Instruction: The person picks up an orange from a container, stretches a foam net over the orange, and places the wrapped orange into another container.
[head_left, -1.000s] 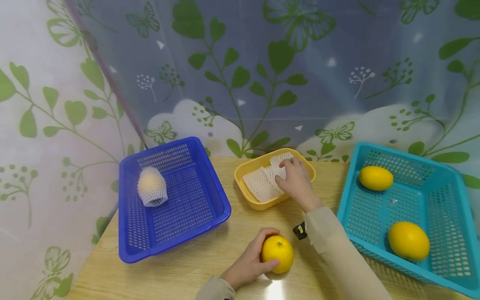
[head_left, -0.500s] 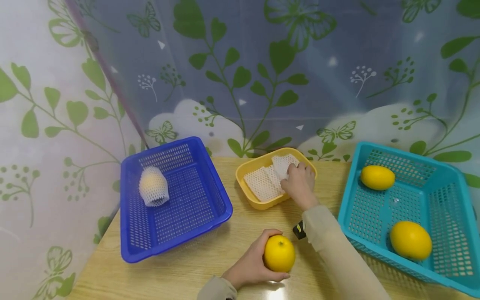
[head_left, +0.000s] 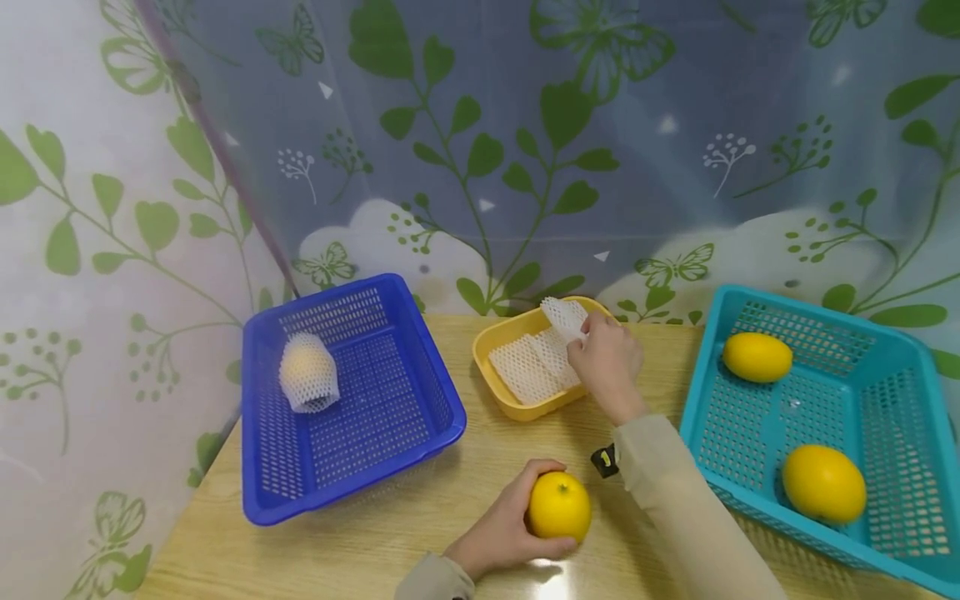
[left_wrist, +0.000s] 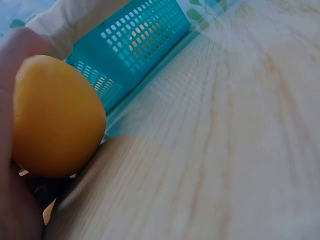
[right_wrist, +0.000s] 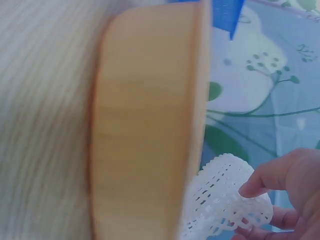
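My left hand (head_left: 506, 525) grips a smooth yellow fruit (head_left: 559, 507) low at the front of the table, thumb on its near side and fingers around the back. In the left wrist view that fruit (left_wrist: 57, 117) sits close over the wood. Over the right end of a small yellow tub (head_left: 517, 411), my right hand (head_left: 609, 362) pinches a white foam fruit net (head_left: 564, 315). The right wrist view has the held net (right_wrist: 225, 192) between thumb and fingers, beside the tub wall (right_wrist: 145, 120). More foam nets (head_left: 522, 367) lie flat in the tub.
At left stands a blue basket (head_left: 352, 475) holding a fruit wrapped in foam net (head_left: 309, 372). A teal basket (head_left: 795, 533) at right holds two yellow fruits, one at the back (head_left: 757, 357) and one nearer (head_left: 823, 483). A patterned curtain (head_left: 480, 167) hangs behind the table.
My right hand has gone from reaching into the tub to pinching a foam net and lifting its end above the far rim. My left hand keeps its grip on the fruit, thumb shifted lower.
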